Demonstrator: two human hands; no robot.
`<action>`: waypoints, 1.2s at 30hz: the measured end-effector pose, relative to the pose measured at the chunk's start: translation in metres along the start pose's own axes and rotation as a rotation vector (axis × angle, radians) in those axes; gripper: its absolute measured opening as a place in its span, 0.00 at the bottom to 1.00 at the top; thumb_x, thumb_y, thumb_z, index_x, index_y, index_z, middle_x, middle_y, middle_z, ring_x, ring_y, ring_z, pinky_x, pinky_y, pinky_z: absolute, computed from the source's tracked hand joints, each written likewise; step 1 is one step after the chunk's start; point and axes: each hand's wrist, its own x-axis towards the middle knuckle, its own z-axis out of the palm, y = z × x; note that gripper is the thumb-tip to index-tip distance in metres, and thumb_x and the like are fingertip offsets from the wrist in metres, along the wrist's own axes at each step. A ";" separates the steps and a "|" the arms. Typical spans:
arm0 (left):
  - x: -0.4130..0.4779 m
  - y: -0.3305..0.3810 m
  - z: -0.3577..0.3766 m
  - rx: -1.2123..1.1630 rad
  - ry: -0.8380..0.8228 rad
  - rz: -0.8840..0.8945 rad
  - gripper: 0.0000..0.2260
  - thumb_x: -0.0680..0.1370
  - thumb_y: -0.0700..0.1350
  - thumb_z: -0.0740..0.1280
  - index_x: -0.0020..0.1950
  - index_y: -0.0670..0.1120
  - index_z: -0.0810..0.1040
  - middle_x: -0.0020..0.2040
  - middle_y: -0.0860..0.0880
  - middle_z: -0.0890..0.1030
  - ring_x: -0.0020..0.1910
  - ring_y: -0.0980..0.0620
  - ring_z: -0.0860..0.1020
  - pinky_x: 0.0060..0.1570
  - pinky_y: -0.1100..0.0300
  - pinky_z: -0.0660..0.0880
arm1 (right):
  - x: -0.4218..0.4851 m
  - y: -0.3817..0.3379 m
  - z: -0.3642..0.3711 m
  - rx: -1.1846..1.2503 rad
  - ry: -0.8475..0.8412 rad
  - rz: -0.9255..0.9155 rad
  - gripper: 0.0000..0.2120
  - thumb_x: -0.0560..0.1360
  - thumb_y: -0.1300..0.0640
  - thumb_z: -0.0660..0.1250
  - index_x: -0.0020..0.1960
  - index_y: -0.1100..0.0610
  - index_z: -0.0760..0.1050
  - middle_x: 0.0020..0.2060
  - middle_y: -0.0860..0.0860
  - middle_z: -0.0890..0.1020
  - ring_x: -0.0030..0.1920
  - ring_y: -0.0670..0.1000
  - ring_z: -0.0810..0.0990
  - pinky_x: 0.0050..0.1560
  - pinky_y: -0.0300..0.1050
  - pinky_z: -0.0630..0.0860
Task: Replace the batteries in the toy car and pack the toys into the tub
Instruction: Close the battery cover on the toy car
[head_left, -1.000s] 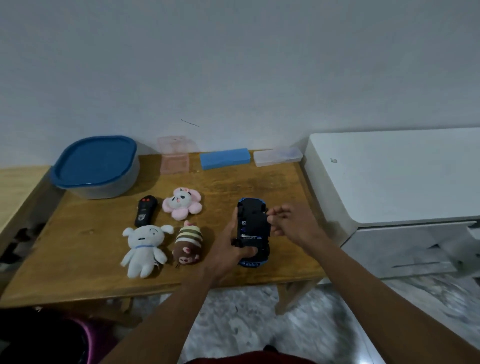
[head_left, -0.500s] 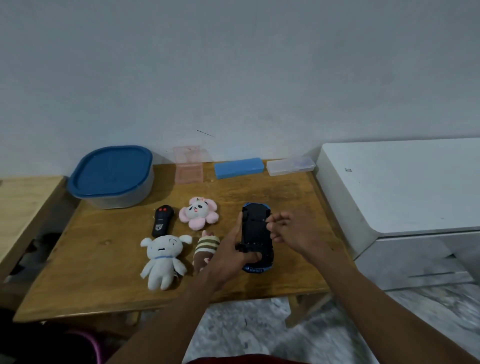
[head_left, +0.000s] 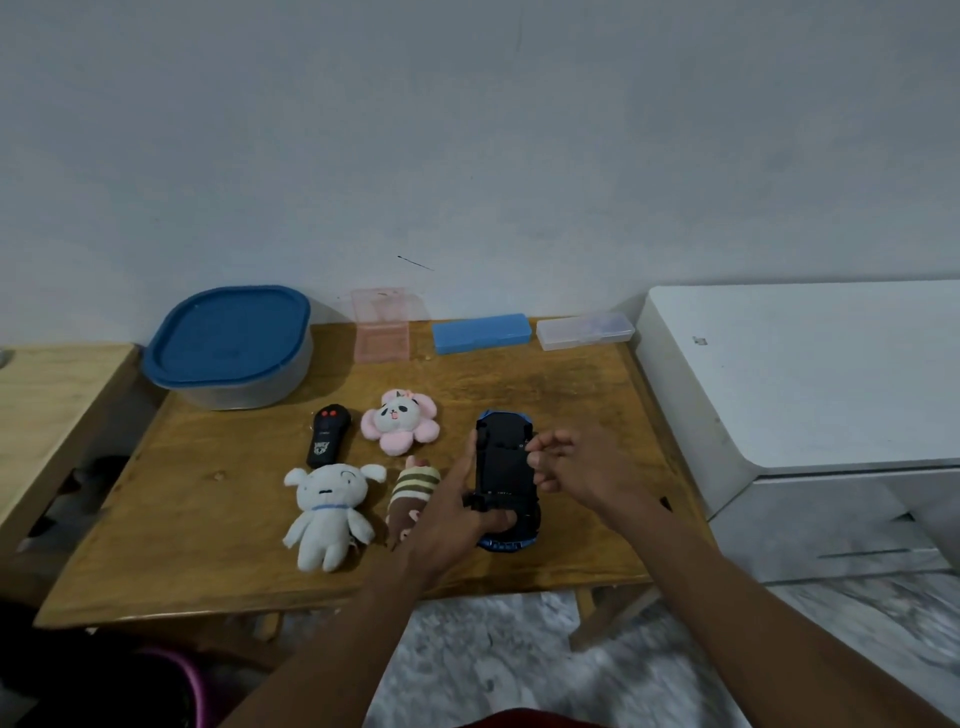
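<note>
- Holding the toy car (head_left: 506, 467) belly-up just above the table (head_left: 571, 384), my left hand (head_left: 452, 514) wraps it from the left side, thumb laid across its near end.
- My right hand (head_left: 576, 467) is at the car's right edge, fingers curled in toward the black underside. I cannot tell whether they pinch a latch or anything small.
- I judge this to be the battery step, early on: I see no open hatch and no loose batteries.
- The next move calls for a fine fingertip pry at the cover while my left hand braces the body.
- The car is hard plastic, with a flat black chassis and a blue shell peeking out at both ends.
- The tub (head_left: 228, 358), rounded and grey-walled with its blue lid on, stands at the table's far left corner.
- The white plush (head_left: 327, 512), the pink flower plush (head_left: 400, 422) and the striped plush (head_left: 410, 493) are soft and squashy. The black remote (head_left: 327, 436) is rigid.
</note>
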 end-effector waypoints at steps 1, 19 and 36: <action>-0.001 0.000 0.001 -0.003 0.005 -0.004 0.47 0.73 0.31 0.72 0.79 0.64 0.51 0.64 0.53 0.81 0.62 0.53 0.80 0.64 0.50 0.76 | 0.000 0.001 0.000 0.003 -0.002 0.000 0.05 0.75 0.66 0.68 0.43 0.57 0.78 0.39 0.57 0.82 0.35 0.49 0.80 0.37 0.39 0.80; -0.001 -0.011 0.010 0.040 0.063 -0.011 0.48 0.71 0.31 0.72 0.80 0.62 0.51 0.64 0.53 0.81 0.63 0.51 0.79 0.62 0.51 0.77 | 0.002 0.006 0.002 -0.275 0.056 -0.126 0.02 0.74 0.62 0.70 0.45 0.60 0.81 0.36 0.51 0.82 0.39 0.48 0.81 0.43 0.43 0.81; 0.007 -0.003 0.014 0.055 0.076 0.018 0.49 0.72 0.34 0.73 0.80 0.64 0.48 0.65 0.53 0.80 0.62 0.53 0.79 0.56 0.57 0.80 | 0.006 0.009 0.008 -0.381 0.198 -0.203 0.03 0.73 0.58 0.71 0.41 0.54 0.79 0.37 0.45 0.79 0.39 0.42 0.77 0.37 0.34 0.74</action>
